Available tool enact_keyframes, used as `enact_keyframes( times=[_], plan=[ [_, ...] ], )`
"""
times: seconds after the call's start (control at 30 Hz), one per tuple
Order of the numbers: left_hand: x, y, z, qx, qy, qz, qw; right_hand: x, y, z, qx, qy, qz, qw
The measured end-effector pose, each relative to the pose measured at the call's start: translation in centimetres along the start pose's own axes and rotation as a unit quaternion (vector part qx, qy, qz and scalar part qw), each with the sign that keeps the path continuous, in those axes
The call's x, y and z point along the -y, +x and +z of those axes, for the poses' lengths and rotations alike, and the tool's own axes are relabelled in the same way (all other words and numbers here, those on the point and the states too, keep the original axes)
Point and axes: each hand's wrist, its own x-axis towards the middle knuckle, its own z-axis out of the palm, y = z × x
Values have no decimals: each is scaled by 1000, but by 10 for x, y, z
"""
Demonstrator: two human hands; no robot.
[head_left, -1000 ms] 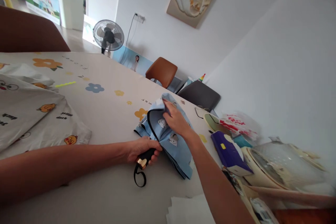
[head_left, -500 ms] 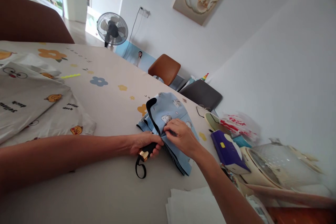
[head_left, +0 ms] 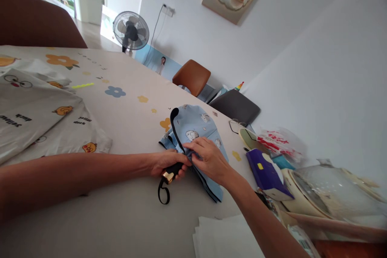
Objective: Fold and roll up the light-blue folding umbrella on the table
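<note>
A light-blue folding umbrella point(head_left: 208, 129) with white cartoon figures and black edging lies over the table, its canopy loosely gathered and fanned out. My left hand point(head_left: 171, 164) is closed round its black handle, which ends in a gold-coloured cap with a black wrist strap point(head_left: 163, 196) hanging from it. At the canopy's lower edge, just above the handle, my right hand point(head_left: 207, 157) has its fingers bent and pinched on the blue fabric. Its fingertips partly cover the spot they grip.
A duck-print cloth point(head_left: 54, 125) lies at left. White paper sheets point(head_left: 223, 236) are near the front. A purple box point(head_left: 269, 173), glasses point(head_left: 234, 125), a plastic bag point(head_left: 281, 141) and a glass-lidded pot point(head_left: 335, 193) line the right side. Chairs point(head_left: 192, 76) and a fan point(head_left: 131, 30) stand beyond.
My right hand's fingers have shifted slightly along the fabric edge, with the index finger more stretched. My left hand keeps its hold on the handle. The view has moved a little.
</note>
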Motion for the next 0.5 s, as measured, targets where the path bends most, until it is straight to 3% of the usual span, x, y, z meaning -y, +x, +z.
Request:
enact_keyframes(
  times=[0.23, 0.5],
  plan=[
    [1, 1, -1, -10, -14, -1, 1000, -1, 0, 3, -39, 4, -10, 999],
    [2, 3, -4, 4, -48, -25, 999, -6, 8, 6, 28, 108, 1, 994]
  ],
)
